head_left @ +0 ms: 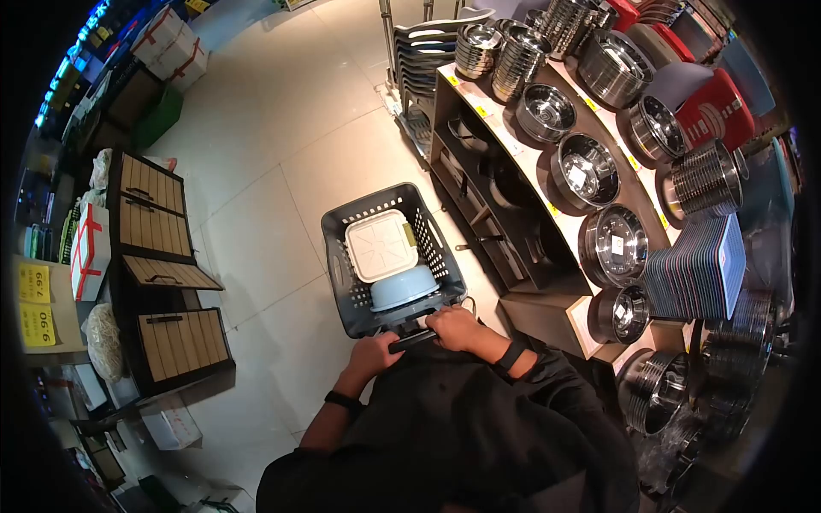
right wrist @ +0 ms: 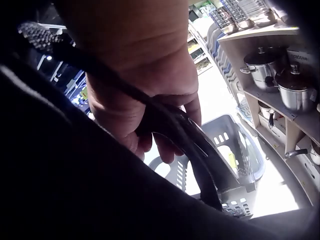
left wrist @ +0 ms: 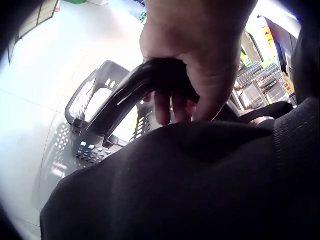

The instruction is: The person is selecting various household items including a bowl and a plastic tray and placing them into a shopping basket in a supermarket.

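A grey shopping basket (head_left: 339,286) stands in front of the body in the head view. Inside lie a white square box with a ribbed lid (head_left: 380,246) and, nearer the body, a light blue basin (head_left: 402,291). My left hand (head_left: 371,355) grips the left part of the basket's black handle (head_left: 414,341); in the left wrist view its fingers curl under the handle (left wrist: 122,102). On the handle's right part, my right hand (head_left: 455,328) holds on, fingers wrapped round it in the right wrist view. A thin black strap (right wrist: 197,167) hangs beside that hand.
Close on the right runs a shelf unit (head_left: 547,192) topped with steel bowls (head_left: 587,171) and stacked trays (head_left: 697,265). Lidded pots (right wrist: 296,90) stand on its lower shelves. Wooden-front cabinets (head_left: 154,222) line the left, one door ajar. Tiled floor (head_left: 265,222) stretches between.
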Tool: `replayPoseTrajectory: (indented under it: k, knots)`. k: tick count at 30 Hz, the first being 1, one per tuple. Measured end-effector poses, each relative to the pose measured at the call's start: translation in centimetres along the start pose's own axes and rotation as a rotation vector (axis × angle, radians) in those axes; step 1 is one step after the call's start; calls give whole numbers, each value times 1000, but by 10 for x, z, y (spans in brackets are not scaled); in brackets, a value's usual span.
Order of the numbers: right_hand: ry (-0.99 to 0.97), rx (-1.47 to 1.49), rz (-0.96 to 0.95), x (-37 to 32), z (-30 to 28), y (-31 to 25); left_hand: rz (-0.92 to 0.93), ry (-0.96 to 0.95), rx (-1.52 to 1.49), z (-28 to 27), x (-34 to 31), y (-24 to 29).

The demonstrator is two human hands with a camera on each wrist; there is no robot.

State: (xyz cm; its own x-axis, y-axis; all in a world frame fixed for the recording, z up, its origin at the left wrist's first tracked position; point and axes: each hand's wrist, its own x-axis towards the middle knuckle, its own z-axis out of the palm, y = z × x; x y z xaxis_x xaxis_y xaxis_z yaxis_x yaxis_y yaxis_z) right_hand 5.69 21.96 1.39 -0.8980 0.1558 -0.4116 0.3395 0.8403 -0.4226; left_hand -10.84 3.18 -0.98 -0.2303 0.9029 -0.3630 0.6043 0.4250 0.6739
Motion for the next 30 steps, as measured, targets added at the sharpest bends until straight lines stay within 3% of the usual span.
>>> replayPoseTrajectory:
  k: [1, 5, 9, 12, 15, 24, 26, 27, 29, 30]
  knots:
    - [4, 4, 34, 4, -4, 1, 97, 88, 11, 1, 6, -3]
    - [61, 1, 61, 19, -19, 6, 145, 155, 54, -8, 28, -12]
    - [103, 34, 45, 50, -38, 17, 39, 116, 97, -43, 56, -6]
    - [11, 25, 48, 76, -58, 24, -132, 52, 98, -64, 75, -3]
    - [39, 20, -15, 94, -69, 39, -134, 76, 132, -72, 92, -4]
    - [80, 47, 70, 146, -101, 64, -188, 71, 97, -109, 145, -3]
    - [327, -37, 49, 154, -98, 70, -172, 69, 93, -114, 158, -5]
    - [334, -34, 72, 159, -99, 72, -175, 74, 84, -116, 164, -6]
    - [526, -109, 130, 170, -99, 75, -129, 64, 86, -120, 176, -13]
    - [473, -83, 186, 175, -102, 74, -102, 72, 78, -124, 183, -16]
